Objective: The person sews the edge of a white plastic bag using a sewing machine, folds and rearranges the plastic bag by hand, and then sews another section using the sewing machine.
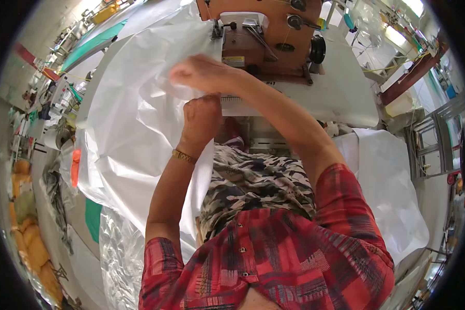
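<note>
White sheet before sewing machine

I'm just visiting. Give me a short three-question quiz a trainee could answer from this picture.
1. True or false: the sewing machine is orange-brown.
2. Which hand wears the gold bracelet? A) left hand B) right hand
3. Fill in: both hands grip the white ____.

Key: 1 true; 2 A; 3 sheet.
</note>
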### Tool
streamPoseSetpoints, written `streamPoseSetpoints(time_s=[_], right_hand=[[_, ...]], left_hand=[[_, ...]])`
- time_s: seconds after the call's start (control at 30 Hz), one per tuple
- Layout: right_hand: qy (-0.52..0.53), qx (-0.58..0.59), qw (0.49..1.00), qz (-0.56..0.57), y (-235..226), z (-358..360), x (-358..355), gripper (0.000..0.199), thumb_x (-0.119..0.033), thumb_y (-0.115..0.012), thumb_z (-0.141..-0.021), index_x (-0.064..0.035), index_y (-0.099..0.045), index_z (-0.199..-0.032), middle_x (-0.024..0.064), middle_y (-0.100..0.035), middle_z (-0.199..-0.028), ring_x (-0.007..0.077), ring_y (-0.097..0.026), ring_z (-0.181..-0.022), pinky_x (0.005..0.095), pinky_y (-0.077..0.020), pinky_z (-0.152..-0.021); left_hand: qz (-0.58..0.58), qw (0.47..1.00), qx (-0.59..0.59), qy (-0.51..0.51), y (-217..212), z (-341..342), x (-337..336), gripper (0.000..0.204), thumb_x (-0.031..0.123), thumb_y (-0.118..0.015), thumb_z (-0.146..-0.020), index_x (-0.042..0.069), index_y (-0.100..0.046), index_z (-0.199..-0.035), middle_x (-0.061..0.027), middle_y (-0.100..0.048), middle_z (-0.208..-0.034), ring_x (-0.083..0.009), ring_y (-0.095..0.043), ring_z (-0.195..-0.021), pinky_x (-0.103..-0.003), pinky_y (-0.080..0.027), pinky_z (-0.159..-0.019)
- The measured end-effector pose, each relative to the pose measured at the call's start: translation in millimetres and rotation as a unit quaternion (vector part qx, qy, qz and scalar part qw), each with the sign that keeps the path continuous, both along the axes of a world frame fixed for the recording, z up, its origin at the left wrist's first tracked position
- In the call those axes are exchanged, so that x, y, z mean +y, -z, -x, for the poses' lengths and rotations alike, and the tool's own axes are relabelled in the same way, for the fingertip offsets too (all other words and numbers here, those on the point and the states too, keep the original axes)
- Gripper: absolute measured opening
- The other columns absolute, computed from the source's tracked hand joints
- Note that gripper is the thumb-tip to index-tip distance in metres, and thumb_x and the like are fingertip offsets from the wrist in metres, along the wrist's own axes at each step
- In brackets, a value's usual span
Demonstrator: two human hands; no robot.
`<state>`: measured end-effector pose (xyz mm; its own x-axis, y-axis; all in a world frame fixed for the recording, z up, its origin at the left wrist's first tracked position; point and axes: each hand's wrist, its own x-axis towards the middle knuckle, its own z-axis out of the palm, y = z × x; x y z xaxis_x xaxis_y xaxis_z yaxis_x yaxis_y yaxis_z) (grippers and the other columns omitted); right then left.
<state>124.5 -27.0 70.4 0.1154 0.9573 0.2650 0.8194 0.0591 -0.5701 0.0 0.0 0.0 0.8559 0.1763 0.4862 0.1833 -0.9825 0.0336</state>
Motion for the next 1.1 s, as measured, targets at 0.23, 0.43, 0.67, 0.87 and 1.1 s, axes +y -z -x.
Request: streamPoseSetpoints(time_s=[0.23,0.43,0.67,0.87,1.1], right_hand=[[0.124,-0.332,0.879,-0.321,68.9,-40.0,-51.9,0.023,-0.016,-0.06,-0.084,-0.0072,-0.064,-0.104,0.0047,-0.061,-0.113,0.0255,-0.054,-0.117,0.0466,-0.04,-0.102],[0.168,-0.332,0.88,-0.296,83.4,-38.6,-53.2,0.039,-0.014,-0.061,-0.081,-0.0069,-0.061,-0.119,0.0038,-0.057,-0.128,0.023,-0.041,-0.133,0.0474,-0.0263,-0.115],[0.245,-0.285,0.873,-0.311,71.3,-42.8,-45.7,0.041,-0.015,-0.062,-0.082,-0.0086,-0.06,-0.123,0.0045,-0.058,-0.13,0.0241,-0.042,-0.132,0.0516,-0.021,-0.114],[0.243,-0.265,0.878,-0.316,72.3,-52.8,-43.0,0.037,-0.016,-0.063,-0.082,-0.0111,-0.06,-0.118,0.0023,-0.059,-0.127,0.0241,-0.049,-0.124,0.0488,-0.0272,-0.108],[0.229,-0.265,0.871,-0.344,71.9,-55.1,-43.1,0.034,-0.013,-0.064,-0.082,-0.0125,-0.061,-0.115,0.0,-0.06,-0.125,0.0232,-0.052,-0.12,0.0473,-0.0303,-0.105]], left_hand=[[0.025,0.998,-0.04,0.031,-4.7,-9.3,-3.8,0.016,0.002,-0.055,-0.08,0.004,-0.058,-0.095,-0.0141,-0.066,-0.075,-0.0339,-0.068,-0.066,-0.043,-0.053,-0.057],[0.003,1.0,-0.023,0.006,-21.9,-24.8,8.9,0.017,0.002,-0.056,-0.08,0.003,-0.059,-0.097,-0.0156,-0.067,-0.079,-0.0352,-0.068,-0.069,-0.044,-0.054,-0.06],[-0.023,0.998,-0.045,-0.042,-32.7,-71.4,31.7,0.012,0.005,-0.057,-0.083,0.004,-0.06,-0.095,-0.0159,-0.069,-0.081,-0.0357,-0.068,-0.071,-0.045,-0.054,-0.061],[0.002,0.995,-0.08,-0.051,-31.9,-64.2,18.7,0.013,0.01,-0.057,-0.085,0.008,-0.059,-0.097,-0.0127,-0.07,-0.078,-0.0335,-0.069,-0.069,-0.045,-0.054,-0.06],[0.041,0.992,-0.094,-0.071,-2.2,-22.1,-4.3,0.029,0.01,-0.059,-0.087,0.009,-0.064,-0.115,-0.0127,-0.067,-0.083,-0.0333,-0.067,-0.067,-0.044,-0.053,-0.059]])
